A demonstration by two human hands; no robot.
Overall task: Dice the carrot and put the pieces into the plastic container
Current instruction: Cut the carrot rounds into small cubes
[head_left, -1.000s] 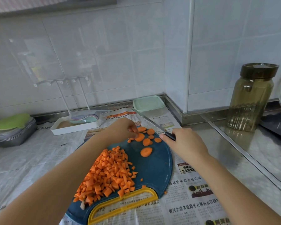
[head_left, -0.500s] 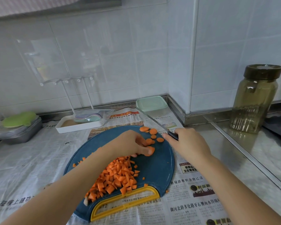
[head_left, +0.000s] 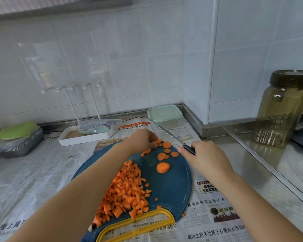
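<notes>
A round blue cutting board (head_left: pixel 171 187) with a yellow handle lies on newspaper. A heap of diced carrot (head_left: pixel 124 191) covers its near left part. Several round carrot slices (head_left: pixel 163 167) lie loose on its far part. My left hand (head_left: pixel 140 139) reaches over the board's far edge, fingers curled on carrot slices there. My right hand (head_left: pixel 205 157) is to the right of the board, gripping a black-handled knife (head_left: pixel 166 132) whose blade points away to the upper left, off the board. The plastic container (head_left: pixel 164 113), with a pale green lid on, stands in the corner behind the board.
A tall amber glass jar (head_left: pixel 283 109) with a dark lid stands at the right on the steel counter. A white tray (head_left: pixel 85 136) with a rack sits behind the board. A metal tin with a green cloth (head_left: pixel 17 138) is at far left. Tiled walls close the back.
My left hand came down to the large slice at mid board, then went back to the slices at the far edge. That large slice now lies free. The knife hand barely moved.
</notes>
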